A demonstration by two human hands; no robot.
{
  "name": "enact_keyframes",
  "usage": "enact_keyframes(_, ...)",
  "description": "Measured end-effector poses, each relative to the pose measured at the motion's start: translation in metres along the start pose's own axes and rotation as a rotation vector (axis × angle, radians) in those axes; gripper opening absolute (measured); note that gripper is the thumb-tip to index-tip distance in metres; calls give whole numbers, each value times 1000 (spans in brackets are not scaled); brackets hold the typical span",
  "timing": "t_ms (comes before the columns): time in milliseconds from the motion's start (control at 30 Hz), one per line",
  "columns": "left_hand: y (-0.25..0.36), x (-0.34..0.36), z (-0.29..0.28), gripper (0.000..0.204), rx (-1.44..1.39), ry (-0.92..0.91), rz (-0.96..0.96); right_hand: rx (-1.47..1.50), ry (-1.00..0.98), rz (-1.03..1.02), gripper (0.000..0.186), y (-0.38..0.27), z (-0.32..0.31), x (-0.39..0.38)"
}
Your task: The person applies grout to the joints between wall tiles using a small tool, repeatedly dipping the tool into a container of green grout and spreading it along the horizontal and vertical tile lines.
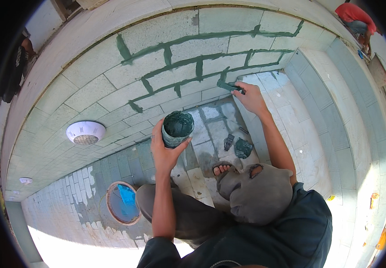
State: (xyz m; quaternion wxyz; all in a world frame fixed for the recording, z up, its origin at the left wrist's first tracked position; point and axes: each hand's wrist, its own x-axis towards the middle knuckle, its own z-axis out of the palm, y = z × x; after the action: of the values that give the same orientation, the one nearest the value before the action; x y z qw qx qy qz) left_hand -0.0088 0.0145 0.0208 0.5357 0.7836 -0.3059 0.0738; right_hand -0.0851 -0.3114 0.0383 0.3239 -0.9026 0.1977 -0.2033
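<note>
- Left hand (166, 154) curled around cup (171, 140) of green grout (178, 126).
- Right hand (249, 97) pinching small spreader (225, 85) at tiled wall (213, 43), fingertips close.
- Likely mid-grouting; next stroke calls for firm, even pressure.

Left hand (164, 152) curled in a grip, left forearm (164, 205) raised, right hand (251, 98) pinching, right arm (278, 138) outstretched

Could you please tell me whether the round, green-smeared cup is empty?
Not empty: the cup, held in the left hand, shows dark green paste inside its open mouth; how full, I cannot tell.
</note>
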Motion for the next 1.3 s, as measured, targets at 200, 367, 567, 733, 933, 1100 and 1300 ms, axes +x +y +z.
enact_keyframes(200, 10, 0, 2, 84, -5, -85, 54, 88, -452, -190, 24, -94, -13, -47)
enact_keyframes(367, 8, -7, 11, 84, 28, -183, 104, -173, -474, -447, 23, -102, 12, -67)
enact_keyframes(567, 14, -11, 7, 83, 65, -287, 71, -248, -492, -494, 22, -107, 17, -71)
enact_keyframes(733, 13, -15, 10, 83, 79, -392, 119, -300, -592, -439, 16, -111, 26, -75)
enact_keyframes(933, 14, -17, 9, 84, 59, -463, 105, -187, -679, -395, 19, -104, 27, -75)
enact_keyframes(1100, 19, -17, 9, 82, 31, -444, 110, -37, -632, -382, 26, -90, 26, -75)
enact_keyframes(1300, 18, -17, 9, 82, 9, -370, 70, 102, -618, -265, 27, -88, 9, -67)
